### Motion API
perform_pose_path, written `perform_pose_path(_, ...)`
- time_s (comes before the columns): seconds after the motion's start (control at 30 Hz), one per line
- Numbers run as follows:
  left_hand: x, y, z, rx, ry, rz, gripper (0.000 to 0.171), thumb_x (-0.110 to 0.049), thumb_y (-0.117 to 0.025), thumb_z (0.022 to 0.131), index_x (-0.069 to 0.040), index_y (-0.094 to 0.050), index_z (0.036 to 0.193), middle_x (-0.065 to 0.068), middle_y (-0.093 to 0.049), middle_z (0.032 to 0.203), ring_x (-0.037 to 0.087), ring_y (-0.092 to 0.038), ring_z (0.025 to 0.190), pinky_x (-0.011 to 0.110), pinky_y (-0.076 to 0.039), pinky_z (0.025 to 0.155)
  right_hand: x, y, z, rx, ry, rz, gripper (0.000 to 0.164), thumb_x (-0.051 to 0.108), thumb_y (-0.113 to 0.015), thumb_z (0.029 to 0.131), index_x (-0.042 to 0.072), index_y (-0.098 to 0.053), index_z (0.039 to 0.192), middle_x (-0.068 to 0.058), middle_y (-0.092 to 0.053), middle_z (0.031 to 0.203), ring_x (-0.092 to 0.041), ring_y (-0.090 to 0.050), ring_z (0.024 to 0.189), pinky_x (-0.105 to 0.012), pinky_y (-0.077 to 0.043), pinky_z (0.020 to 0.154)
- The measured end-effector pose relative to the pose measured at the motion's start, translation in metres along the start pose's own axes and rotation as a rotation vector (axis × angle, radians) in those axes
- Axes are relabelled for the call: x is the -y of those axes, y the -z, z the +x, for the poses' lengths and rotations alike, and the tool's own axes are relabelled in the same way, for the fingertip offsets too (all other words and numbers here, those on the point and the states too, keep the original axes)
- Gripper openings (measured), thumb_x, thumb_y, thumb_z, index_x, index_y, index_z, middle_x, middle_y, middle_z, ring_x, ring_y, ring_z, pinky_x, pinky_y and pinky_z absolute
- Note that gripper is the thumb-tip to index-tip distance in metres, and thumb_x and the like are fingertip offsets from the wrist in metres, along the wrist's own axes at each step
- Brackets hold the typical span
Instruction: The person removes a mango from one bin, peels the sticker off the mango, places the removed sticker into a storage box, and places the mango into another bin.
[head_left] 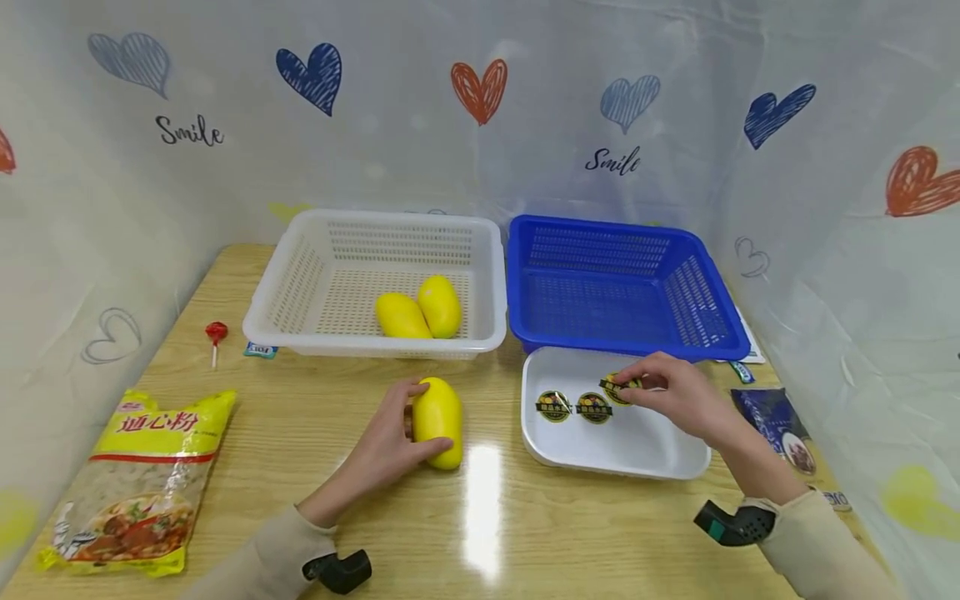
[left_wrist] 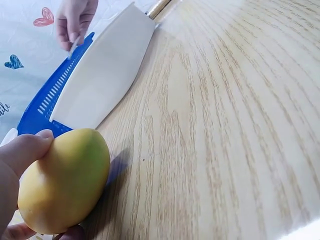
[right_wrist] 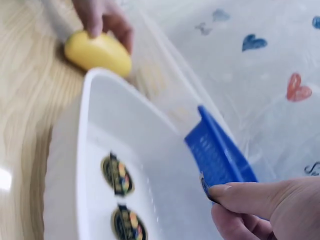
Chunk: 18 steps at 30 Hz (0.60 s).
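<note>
A yellow mango (head_left: pixel 438 423) is on the table with my left hand (head_left: pixel 390 437) gripping it, thumb and fingers around its sides. The left wrist view shows the same mango (left_wrist: pixel 65 181) close up. Over a white tray (head_left: pixel 622 446), my right hand (head_left: pixel 678 396) pinches a round black-and-gold sticker (head_left: pixel 617 386) between thumb and fingertips. Two similar stickers lie in the tray, a left sticker (head_left: pixel 554 406) and a middle sticker (head_left: pixel 594 407). In the right wrist view the pinched sticker (right_wrist: pixel 206 187) is seen nearly edge-on.
Behind stand a white basket (head_left: pixel 375 343) holding two mangoes (head_left: pixel 420 312) and a blue basket (head_left: pixel 592 292). A yellow pasta bag (head_left: pixel 142 483) and a red lollipop (head_left: pixel 216 333) lie at left. A dark blue packet (head_left: pixel 776 425) is right of the tray.
</note>
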<state>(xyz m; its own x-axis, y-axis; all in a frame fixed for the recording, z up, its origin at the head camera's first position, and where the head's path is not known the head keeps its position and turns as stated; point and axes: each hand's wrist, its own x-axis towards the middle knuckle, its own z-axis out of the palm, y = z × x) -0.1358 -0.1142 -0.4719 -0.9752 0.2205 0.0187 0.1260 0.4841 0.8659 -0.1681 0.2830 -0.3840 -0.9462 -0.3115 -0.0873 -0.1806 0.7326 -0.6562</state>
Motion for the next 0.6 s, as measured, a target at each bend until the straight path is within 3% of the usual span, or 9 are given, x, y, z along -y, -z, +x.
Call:
perform_pose_path(0.3, 0.003, 0.002, -0.001, -0.005, -0.022, -0.004, 0.084, -0.023, -0.087, 0.074, -0.001, -0.04, 0.139, 0.016, -0.038, 0.144, 0.027, -0.058, 0.098, 0.033, -0.053, 0.079, -0.029, 0.002, 0.009, 0.086, -0.004, -0.044, 0.02, 0.016, -0.071, 0.091, 0.007, -0.073, 0.108, -0.009, -0.065, 0.108, -0.025, -0.064, 0.095, -0.038, -0.053, 0.077)
perform_pose_path(0.6, 0.001, 0.001, 0.0, 0.007, -0.032, -0.007, 0.083, -0.024, -0.087, 0.074, 0.0, -0.042, 0.139, 0.017, -0.038, 0.143, 0.027, -0.058, 0.098, 0.033, -0.053, 0.079, -0.041, -0.001, 0.016, 0.168, -0.019, -0.077, 0.022, 0.018, -0.073, 0.089, 0.007, -0.072, 0.108, -0.008, -0.068, 0.108, -0.024, -0.065, 0.094, -0.035, -0.052, 0.074)
